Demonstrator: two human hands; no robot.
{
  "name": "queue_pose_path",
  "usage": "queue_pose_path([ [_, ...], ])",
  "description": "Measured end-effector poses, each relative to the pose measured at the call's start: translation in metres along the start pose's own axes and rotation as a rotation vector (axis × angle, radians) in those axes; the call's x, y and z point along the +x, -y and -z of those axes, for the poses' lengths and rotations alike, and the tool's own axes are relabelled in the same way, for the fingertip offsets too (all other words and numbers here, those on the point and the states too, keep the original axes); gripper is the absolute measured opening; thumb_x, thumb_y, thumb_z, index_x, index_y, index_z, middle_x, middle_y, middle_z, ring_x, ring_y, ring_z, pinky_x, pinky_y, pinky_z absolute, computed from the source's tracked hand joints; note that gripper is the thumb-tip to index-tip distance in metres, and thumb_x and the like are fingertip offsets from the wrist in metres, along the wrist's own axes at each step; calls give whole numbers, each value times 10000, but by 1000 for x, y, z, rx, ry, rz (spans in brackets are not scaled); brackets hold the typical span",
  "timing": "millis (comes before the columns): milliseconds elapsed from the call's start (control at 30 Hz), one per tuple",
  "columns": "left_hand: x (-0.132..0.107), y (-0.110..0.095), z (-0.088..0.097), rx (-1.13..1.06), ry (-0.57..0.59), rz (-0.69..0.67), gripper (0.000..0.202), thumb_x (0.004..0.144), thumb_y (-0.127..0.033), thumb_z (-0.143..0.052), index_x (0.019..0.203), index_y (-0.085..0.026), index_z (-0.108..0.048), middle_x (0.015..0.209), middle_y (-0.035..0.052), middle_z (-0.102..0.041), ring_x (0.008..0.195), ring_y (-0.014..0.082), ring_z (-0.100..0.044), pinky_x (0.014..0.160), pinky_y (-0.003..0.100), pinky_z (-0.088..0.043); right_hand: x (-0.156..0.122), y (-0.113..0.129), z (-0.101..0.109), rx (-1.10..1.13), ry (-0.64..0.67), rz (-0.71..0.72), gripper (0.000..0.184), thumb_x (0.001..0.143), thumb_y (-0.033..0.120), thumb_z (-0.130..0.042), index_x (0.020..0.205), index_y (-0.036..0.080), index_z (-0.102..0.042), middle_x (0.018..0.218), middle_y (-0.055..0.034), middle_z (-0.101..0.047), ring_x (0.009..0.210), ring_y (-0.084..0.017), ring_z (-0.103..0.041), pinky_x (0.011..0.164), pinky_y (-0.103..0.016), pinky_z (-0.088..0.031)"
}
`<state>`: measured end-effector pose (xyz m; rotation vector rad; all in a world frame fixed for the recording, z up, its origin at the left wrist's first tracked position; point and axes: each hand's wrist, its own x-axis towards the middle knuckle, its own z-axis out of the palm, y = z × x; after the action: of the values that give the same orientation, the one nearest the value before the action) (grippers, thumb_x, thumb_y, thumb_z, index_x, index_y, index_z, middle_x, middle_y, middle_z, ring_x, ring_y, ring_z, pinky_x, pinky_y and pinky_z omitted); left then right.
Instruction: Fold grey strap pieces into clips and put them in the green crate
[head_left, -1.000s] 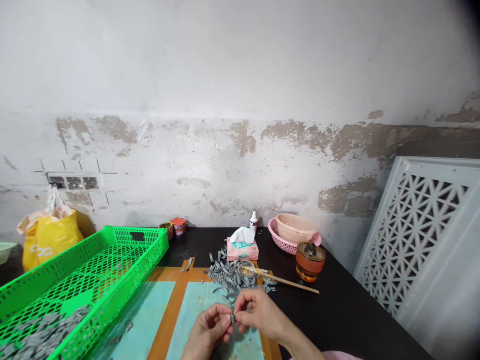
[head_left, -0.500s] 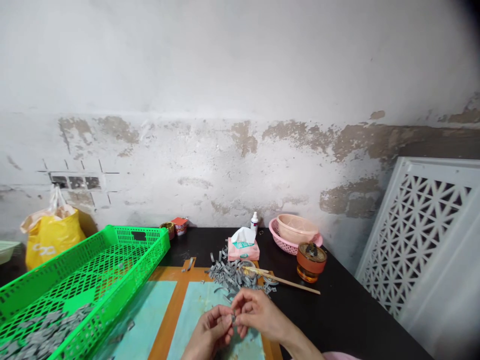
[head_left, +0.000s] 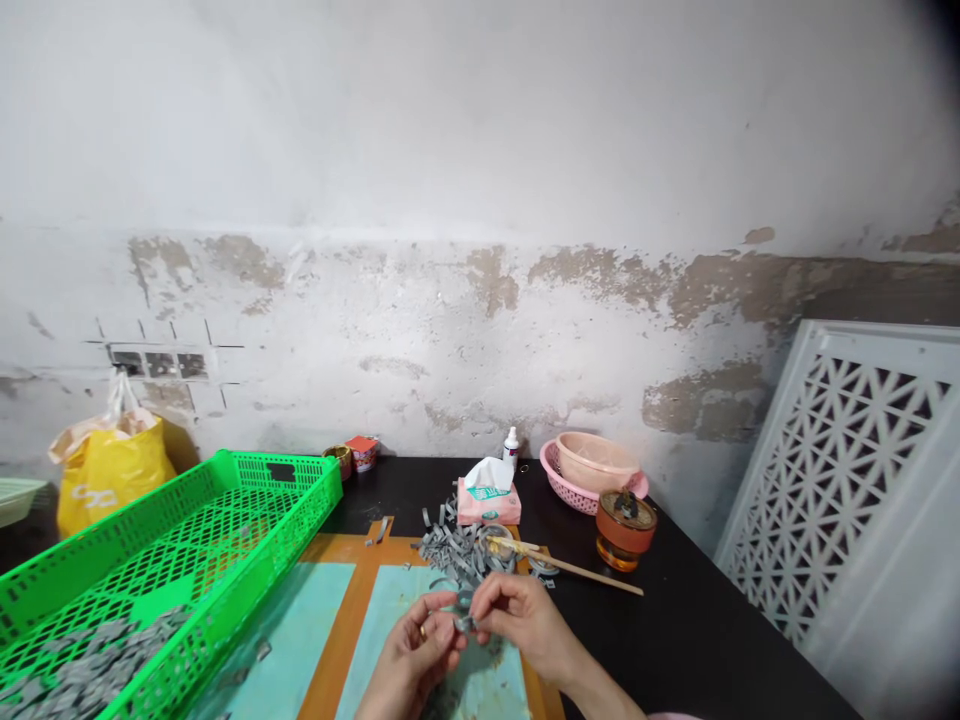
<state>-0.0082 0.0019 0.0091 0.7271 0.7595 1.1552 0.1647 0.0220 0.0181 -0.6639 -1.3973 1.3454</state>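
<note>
The small grey strip [head_left: 466, 624], pinched by both the left hand [head_left: 414, 652] and the right hand [head_left: 525, 622] well in from the right edge of the table [head_left: 675, 640], may slip and drop if either pinch loosens (the contact is partly hidden).

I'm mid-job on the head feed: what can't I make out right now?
All in the head view:
- Grey piece: exact shape; too small, partly covered by the left hand and right hand.
- Green tray: near-left part; cut off by the picture's edges.
- White bottle: label text too small; its base hidden behind the tissue box.
</note>
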Motion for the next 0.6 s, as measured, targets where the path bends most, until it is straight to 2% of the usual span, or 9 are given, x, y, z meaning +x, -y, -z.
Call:
queue_pose_path([
  [100,9,9,6,22,36,-93,443,496,-252,-926,907,-177,-780,700,22,-716,642,131,-646,632,205,-473,1,-1,-3,78,-53,-22,237,650,337,-821,698,153,-680,735,-18,-650,628,-135,-619,604,-256,-510],
  [200,16,17,10,85,52,-165,411,473,-268,-930,853,-177,-801,723,49,-739,689,182,-665,692,263,-489,1,-1,-7,102,-83,-44,255,643,343,-828,707,155,-668,726,-12,-655,625,-131,-623,612,-247,-497],
  [333,17,18,8,159,13,-230,384,482,-303,-920,835,-205,-802,711,51,-748,701,214,-662,691,298,-489,0,-6,-11,124,-118,-59,262,635,344,-831,714,161,-661,709,-3,-648,622,-133,-620,612,-245,-486],
  [500,12,12,4,251,-30,-280,275,584,-395,-856,739,-180,-781,647,26,-684,646,172,-574,638,263,-440,-1,-11,-12,92,-85,-36,213,657,301,-819,718,160,-672,723,3,-622,637,-124,-604,622,-238,-467],
  [600,10,10,4,218,-32,-249,289,594,-437,-839,705,-181,-763,645,13,-647,631,155,-523,621,250,-417,-2,-9,-12,86,-46,-19,206,673,305,-808,717,157,-671,778,-11,-618,675,-138,-607,657,-267,-482],
])
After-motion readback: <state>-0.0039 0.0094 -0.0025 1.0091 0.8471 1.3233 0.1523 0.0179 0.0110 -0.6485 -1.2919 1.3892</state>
